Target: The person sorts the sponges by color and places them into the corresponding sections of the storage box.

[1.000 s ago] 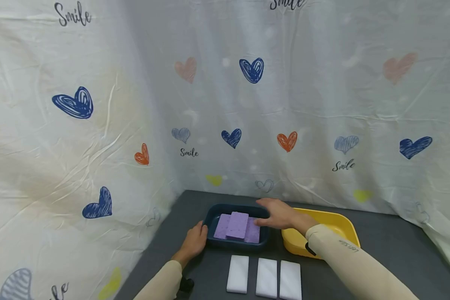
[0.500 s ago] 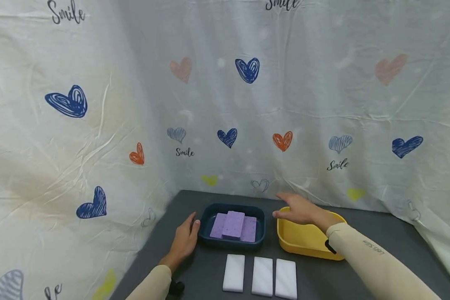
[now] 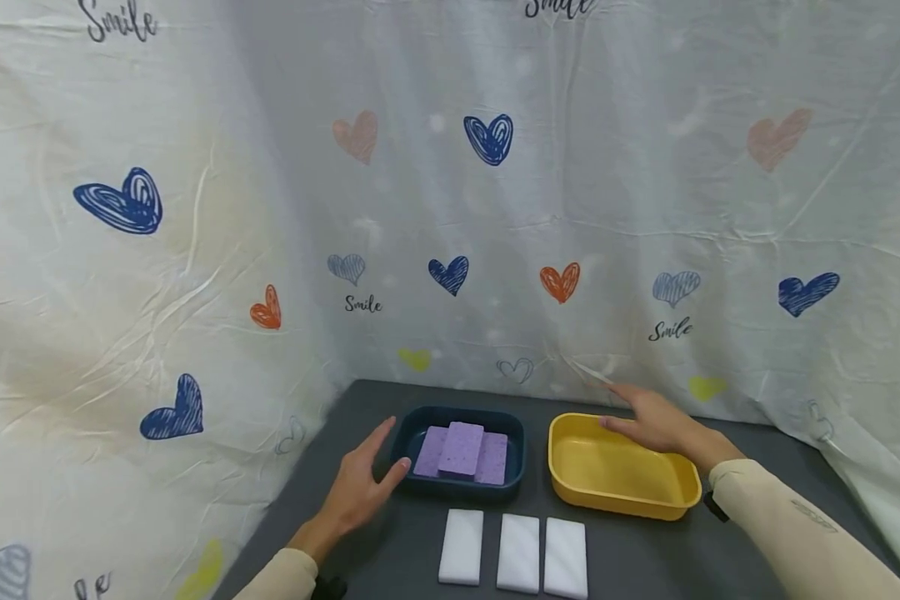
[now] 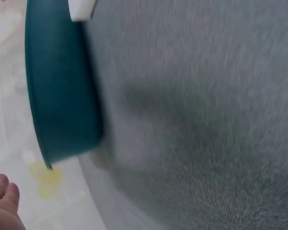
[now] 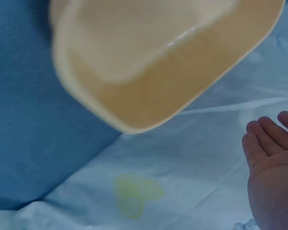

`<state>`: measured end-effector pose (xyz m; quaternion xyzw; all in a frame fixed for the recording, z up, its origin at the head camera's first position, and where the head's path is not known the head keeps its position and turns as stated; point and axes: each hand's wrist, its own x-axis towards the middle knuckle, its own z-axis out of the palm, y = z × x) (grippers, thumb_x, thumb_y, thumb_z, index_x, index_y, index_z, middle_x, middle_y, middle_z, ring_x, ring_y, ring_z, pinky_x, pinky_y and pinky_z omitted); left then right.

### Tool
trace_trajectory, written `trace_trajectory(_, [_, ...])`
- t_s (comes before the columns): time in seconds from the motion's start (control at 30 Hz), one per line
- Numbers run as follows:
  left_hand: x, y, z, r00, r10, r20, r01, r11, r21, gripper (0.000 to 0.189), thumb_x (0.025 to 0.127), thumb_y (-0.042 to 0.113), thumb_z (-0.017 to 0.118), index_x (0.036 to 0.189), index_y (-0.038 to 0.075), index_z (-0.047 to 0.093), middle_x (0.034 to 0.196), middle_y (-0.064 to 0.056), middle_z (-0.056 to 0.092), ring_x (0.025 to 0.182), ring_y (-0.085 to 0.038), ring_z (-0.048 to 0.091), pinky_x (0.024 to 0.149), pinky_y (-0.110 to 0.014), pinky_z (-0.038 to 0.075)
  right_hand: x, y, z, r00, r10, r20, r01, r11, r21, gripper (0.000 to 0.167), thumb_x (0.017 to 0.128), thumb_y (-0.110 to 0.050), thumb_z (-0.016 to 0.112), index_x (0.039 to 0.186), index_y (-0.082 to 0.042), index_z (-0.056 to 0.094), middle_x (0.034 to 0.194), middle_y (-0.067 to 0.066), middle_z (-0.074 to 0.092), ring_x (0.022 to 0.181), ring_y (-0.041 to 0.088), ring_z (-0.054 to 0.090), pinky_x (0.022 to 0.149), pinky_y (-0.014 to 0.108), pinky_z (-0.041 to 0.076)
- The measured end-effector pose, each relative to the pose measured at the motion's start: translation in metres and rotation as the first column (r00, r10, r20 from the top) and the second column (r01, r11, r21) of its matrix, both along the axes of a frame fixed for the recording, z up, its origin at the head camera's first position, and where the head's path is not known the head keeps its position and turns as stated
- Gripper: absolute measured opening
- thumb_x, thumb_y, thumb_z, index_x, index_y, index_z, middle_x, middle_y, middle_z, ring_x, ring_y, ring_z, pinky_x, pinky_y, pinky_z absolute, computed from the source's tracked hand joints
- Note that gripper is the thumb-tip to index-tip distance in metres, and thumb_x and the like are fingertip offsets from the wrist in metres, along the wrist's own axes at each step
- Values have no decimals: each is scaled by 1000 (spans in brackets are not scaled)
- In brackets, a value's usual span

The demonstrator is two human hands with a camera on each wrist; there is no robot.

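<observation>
The left hand (image 3: 356, 486), spread wide and holding nothing, is just beside the left end of the dark blue tray (image 3: 459, 490), where three purple blocks (image 3: 462, 450) lie, one atop the other two. The right hand (image 3: 662, 425), also wide and holding nothing, is near the yellow tray (image 3: 621, 479); three white blocks (image 3: 518, 553) lie in a row on the counter (image 3: 660, 558) in front.

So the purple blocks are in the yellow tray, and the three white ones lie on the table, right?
Wrong tray: the head view shows the purple blocks in the dark blue tray. The three white blocks do lie on the table.
</observation>
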<state>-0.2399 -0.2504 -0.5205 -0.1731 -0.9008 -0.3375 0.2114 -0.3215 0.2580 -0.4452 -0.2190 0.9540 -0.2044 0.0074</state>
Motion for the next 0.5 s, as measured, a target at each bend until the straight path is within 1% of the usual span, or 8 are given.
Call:
trace_trajectory(0.07, [5, 5, 2, 999, -27, -19, 27, 999, -21, 76, 101, 34, 75, 166, 8, 46, 165, -18, 54, 148, -44, 57, 116, -67, 48, 2, 9, -3, 1000, -26, -4, 26, 1000, 3, 83, 107, -51, 66, 161, 9, 45, 161, 32, 52, 149, 54, 49, 121, 71, 40])
trace_trajectory(0.17, [14, 12, 3, 998, -51, -39, 49, 998, -45, 85, 98, 37, 79, 170, 15, 40, 168, -14, 52, 148, -41, 57, 115, -66, 49, 6, 20, -6, 998, -56, -18, 56, 998, 8, 81, 108, -49, 66, 158, 11, 47, 159, 35, 53, 147, 56, 50, 120, 71, 40])
trace_trajectory(0.23, [20, 16, 2, 997, -59, -51, 56, 997, -59, 92, 95, 37, 82, 172, 20, 36, 170, -12, 50, 149, -39, 57, 115, -65, 49, 10, 28, -9, 996, -81, -24, 81, 997, 18, 80, 109, -48, 65, 157, 13, 47, 158, 36, 52, 145, 57, 50, 119, 71, 40])
trace_trajectory(0.33, [29, 22, 1, 994, -94, -59, 90, 993, -75, 100, 92, 39, 86, 174, 24, 31, 171, -10, 48, 150, -36, 56, 113, -64, 51, 14, 37, -13, 993, -120, -24, 120, 992, 26, 80, 109, -46, 65, 155, 17, 45, 157, 40, 51, 145, 59, 50, 119, 72, 40])
trace_trajectory(0.43, [37, 27, -2, 988, -148, -34, 144, 984, -101, 105, 90, 41, 88, 175, 25, 28, 173, -7, 45, 151, -34, 55, 112, -62, 53, 19, 48, -18, 988, -152, -20, 152, 988, 34, 82, 110, -45, 63, 155, 20, 42, 158, 42, 48, 145, 61, 48, 119, 73, 39])
trace_trajectory(0.5, [40, 29, -7, 983, -185, -20, 181, 975, -131, 109, 88, 43, 89, 175, 26, 26, 175, -4, 44, 151, -32, 55, 111, -59, 56, 22, 54, -22, 986, -166, -26, 167, 985, 32, 82, 110, -44, 63, 155, 20, 41, 158, 43, 47, 144, 62, 48, 118, 74, 40])
